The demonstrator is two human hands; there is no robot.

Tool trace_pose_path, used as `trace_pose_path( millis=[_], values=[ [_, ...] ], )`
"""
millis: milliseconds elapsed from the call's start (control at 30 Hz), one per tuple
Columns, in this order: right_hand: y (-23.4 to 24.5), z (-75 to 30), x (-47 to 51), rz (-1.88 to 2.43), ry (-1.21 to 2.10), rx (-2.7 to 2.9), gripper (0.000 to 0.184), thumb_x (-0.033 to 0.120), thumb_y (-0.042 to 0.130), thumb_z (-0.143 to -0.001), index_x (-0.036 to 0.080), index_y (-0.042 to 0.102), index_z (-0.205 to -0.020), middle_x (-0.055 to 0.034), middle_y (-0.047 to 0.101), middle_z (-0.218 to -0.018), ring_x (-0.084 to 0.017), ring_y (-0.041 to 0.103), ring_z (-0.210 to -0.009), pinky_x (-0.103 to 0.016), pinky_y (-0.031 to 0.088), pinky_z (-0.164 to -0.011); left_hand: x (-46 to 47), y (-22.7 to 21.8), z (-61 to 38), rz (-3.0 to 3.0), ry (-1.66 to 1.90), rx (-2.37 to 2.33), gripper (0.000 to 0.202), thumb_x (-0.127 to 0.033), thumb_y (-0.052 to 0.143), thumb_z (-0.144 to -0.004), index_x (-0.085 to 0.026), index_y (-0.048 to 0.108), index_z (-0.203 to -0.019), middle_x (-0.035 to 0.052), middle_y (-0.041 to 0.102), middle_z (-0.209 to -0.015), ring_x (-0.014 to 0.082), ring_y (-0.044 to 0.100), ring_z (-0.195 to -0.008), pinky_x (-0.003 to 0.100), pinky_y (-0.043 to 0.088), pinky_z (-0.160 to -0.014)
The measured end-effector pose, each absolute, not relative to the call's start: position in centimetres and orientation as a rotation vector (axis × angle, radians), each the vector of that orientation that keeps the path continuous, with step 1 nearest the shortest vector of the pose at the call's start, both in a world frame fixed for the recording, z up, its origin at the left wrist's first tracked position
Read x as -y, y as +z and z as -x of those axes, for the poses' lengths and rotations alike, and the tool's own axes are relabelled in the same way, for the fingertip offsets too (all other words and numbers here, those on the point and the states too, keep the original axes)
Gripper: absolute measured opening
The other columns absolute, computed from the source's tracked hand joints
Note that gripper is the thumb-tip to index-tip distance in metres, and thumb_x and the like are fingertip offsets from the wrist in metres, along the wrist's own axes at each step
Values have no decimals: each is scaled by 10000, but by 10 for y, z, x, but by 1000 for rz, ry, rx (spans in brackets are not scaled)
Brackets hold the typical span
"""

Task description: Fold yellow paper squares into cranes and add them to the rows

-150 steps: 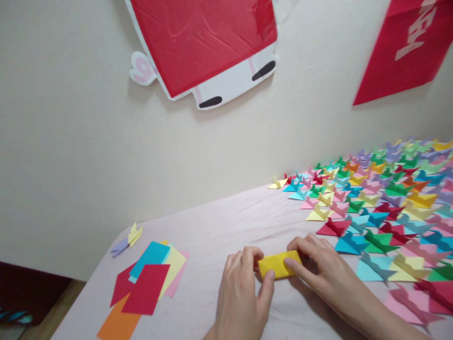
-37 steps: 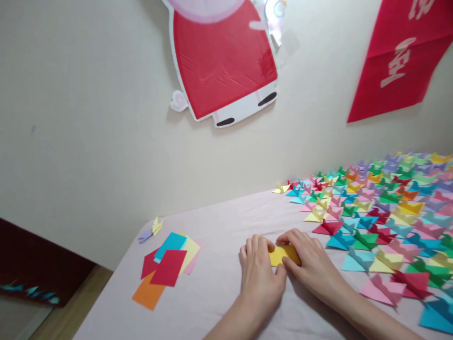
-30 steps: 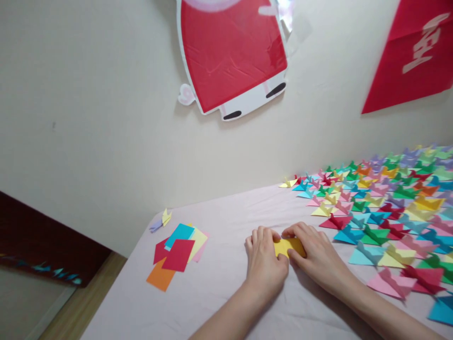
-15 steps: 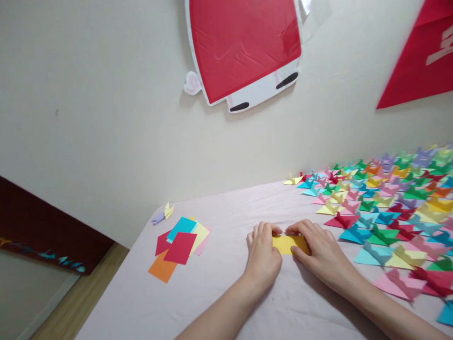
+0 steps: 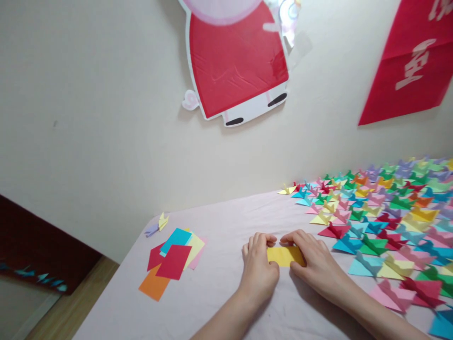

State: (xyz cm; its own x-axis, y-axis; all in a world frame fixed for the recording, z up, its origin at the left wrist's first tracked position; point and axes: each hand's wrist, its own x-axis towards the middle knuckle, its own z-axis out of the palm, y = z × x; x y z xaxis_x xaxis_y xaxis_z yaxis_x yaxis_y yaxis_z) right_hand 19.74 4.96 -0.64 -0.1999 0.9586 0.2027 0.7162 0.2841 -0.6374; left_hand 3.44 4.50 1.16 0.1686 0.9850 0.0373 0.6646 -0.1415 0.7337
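A yellow sheet of paper [image 5: 285, 256], a narrow rectangle that looks folded, lies on the pale cloth between my hands. My left hand [image 5: 260, 264] grips its left end, fingers at the far edge and thumb at the near one. At the right end my right hand [image 5: 313, 257] holds it the same way, thumb along the near corner. Both palms hide parts of the ends. Left of my hands is a loose pile of coloured paper squares, with a red square [image 5: 174, 262] on top and an orange square [image 5: 155, 283] below.
Rows of folded paper cranes [image 5: 375, 244] cover the right side of the cloth-covered surface [image 5: 226, 302]. Two more folded pieces [image 5: 157, 225] lie near the far left corner. Behind stands a wall with a red cartoon cutout [image 5: 237, 66] and a red banner [image 5: 399, 71].
The camera view has shifted up and slightly right, so everything sits lower in the picture. My right thumb has slid from the paper's face toward its near edge.
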Motion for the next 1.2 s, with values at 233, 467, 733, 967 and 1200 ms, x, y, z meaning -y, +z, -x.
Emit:
trace_pose_path(
  millis=[233, 467, 733, 967, 1200],
  values=[
    [-24, -208, -61, 1414, 671, 1884, 506, 74, 416, -507, 242, 586, -953, -49, 669, -975, -254, 601, -960, -372, 419, -819, -51, 15, -31, -1817, 702, -1514, 620, 40, 397, -479, -229, 527, -1022, 28, 613, -1108, 213, 542, -1086, 371, 323, -979],
    [-19, -202, -53, 1388, 564, 1856, 358, 96, 430, -596, 236, 560, -898, -56, 627, -931, -258, 572, -922, -395, 427, -822, -42, 9, -31, -1985, 769, -1497, 598, -37, 492, -565, -211, 562, -1134, 88, 551, -1192, 286, 482, -1152, 412, 327, -978],
    [-10, -197, -46, 1395, 475, 1939, 309, 104, 499, -655, 226, 584, -925, -62, 615, -964, -270, 549, -948, -414, 426, -840, -39, 2, -34, -2066, 867, -1513, 339, -95, 558, -662, -217, 573, -978, 69, 572, -1103, 278, 486, -1076, 419, 348, -939],
    [-10, -197, -43, 1329, 390, 1959, 196, 151, 553, -779, 239, 605, -946, -67, 616, -996, -269, 554, -952, -420, 458, -844, -35, 6, -35, -2149, 929, -1504, 324, -75, 582, -722, -247, 559, -996, 33, 598, -1093, 261, 494, -1055, 407, 362, -909],
    [-10, -197, -41, 1259, 158, 2054, 177, 198, 553, -881, 253, 643, -1023, -84, 614, -1067, -273, 552, -966, -414, 461, -827, -32, 7, -35, -2178, 952, -1547, 278, -78, 603, -761, -248, 544, -973, 29, 606, -1078, 254, 506, -1036, 409, 384, -896]
  ],
)
